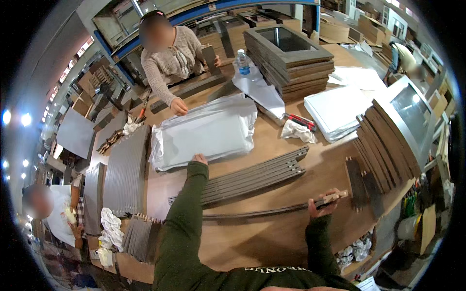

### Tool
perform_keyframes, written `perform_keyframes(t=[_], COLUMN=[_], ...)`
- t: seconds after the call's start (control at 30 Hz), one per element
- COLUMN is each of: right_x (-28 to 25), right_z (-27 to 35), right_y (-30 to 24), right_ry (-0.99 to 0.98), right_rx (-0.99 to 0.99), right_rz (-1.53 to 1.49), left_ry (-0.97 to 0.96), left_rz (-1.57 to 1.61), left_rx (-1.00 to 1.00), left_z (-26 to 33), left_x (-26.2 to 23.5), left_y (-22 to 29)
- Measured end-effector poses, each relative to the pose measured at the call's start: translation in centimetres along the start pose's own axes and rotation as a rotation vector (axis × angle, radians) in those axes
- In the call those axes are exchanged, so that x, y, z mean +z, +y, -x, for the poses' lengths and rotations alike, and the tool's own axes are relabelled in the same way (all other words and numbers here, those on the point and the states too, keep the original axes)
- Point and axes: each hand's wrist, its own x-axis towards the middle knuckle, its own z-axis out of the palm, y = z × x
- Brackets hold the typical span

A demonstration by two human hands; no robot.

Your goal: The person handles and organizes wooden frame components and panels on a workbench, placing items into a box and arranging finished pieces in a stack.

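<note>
Brown strip (pixel 272 210) lies across the table (pixel 252 237), right hand (pixel 322 205) pinching its end at 4 o'clock. Left hand (pixel 198 159) spread flat, touching the grey wrapped panel (pixel 204 131) at 12. Strip stack (pixel 247 177) between.

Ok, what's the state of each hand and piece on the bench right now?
Left hand: resting at the wrapped panel's edge.
Right hand: closed on the long dark strip.
Long dark strip: flat on the bench.
Wrapped panel: covered in plastic film, lying flat.
Water bottle: upright, capped.
</note>
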Motion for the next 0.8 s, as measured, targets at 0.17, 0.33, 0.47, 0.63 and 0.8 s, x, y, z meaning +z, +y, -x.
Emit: perform_keyframes(t=[0.17, 0.33, 0.47, 0.63, 0.8], right_x=[1.9, 2.0, 2.5, 1.2, -0.6], right_z=[-0.3, -1.1, 0.4, -5.5, -6.5], right_y=[-3.4, 1.3, 3.1, -8.5, -7.6], right_ry=[-0.043, -0.299, -0.504, -0.169, -0.259], right_rx=[-0.191, -0.075, 0.548, 0.563, 0.652], right_rz=[0.165, -0.627, -2.187, -1.272, -1.339], left_ry=[0.169, -0.081, -0.15, 0.432, 0.87], left_rz=[-0.223, 0.176, 0.056, 0.225, -0.096], left_rx=[0.181, -0.16, 0.041, 0.496, 0.613], left_z=[6.0, 1.7, 2.2, 14.0, 28.4], left_x=[-8.4, -8.3, -22.9, -34.4, -41.8], left_y=[-5.7, -5.2, -4.5, -5.3, -1.2])
